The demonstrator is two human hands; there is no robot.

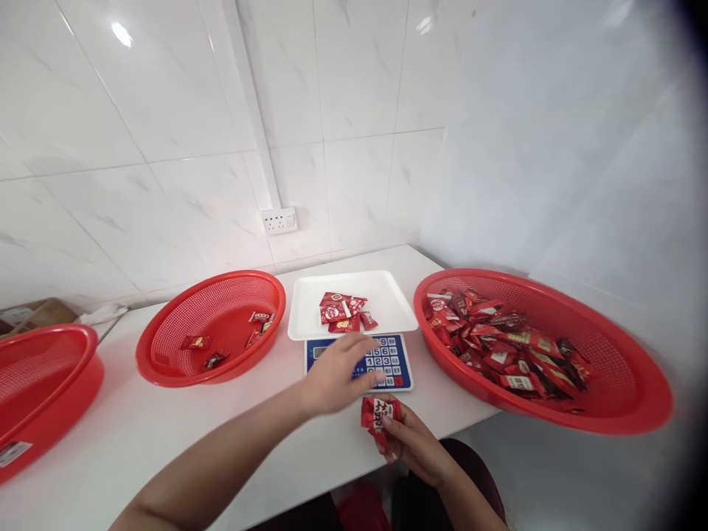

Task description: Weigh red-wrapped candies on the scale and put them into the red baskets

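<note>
My left hand (338, 372) reaches out over the blue keypad of a weighing scale (387, 361), fingers stretched and holding nothing. My right hand (412, 441) sits near the table's front edge, closed on a red wrapped candy packet (376, 414). The scale's white tray (310, 302) carries several red candy packets (341, 310). A large red basket (608, 413) on the right is heaped with red and dark wrapped candies (498, 339).
A red mesh basket (166, 354) left of the scale holds a few candies. Another red basin (49, 369) stands at the far left edge. A wall socket (279, 220) sits on the tiled wall behind. The white table ends just before my lap.
</note>
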